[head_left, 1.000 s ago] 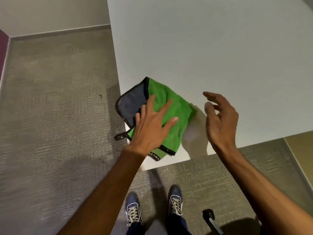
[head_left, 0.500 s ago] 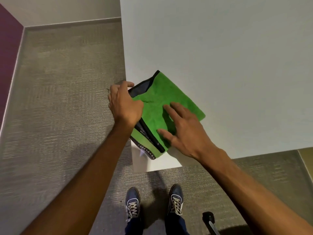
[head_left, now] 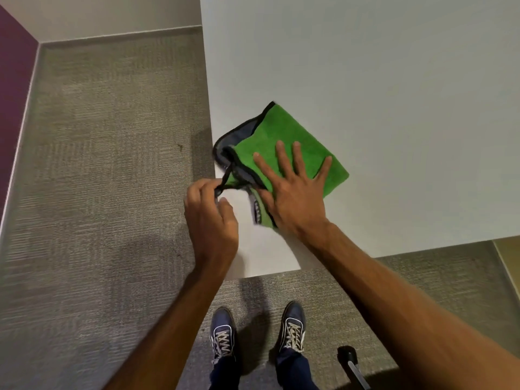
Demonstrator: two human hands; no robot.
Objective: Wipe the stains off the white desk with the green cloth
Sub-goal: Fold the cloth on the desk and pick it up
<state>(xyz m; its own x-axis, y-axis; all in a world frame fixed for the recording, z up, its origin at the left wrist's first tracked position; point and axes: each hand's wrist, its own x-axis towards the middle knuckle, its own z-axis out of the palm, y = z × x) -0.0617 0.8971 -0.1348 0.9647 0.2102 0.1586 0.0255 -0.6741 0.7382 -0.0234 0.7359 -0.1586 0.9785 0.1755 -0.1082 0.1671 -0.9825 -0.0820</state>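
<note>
Nearest, the left hand (head_left: 209,218) pinched the black hanging loop (head_left: 225,181) at the cloth's seven o'clock corner. Beyond it the right hand (head_left: 292,192) lay spread flat on the green cloth (head_left: 284,142), folded near the white desk (head_left: 394,80)'s corner. Soft and light, it would likely bunch, so a flat palm at its centre seemed the best hold.

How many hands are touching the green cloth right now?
2. The right hand lies flat on the green cloth; the left hand pinches its black loop at the desk's corner.
</note>
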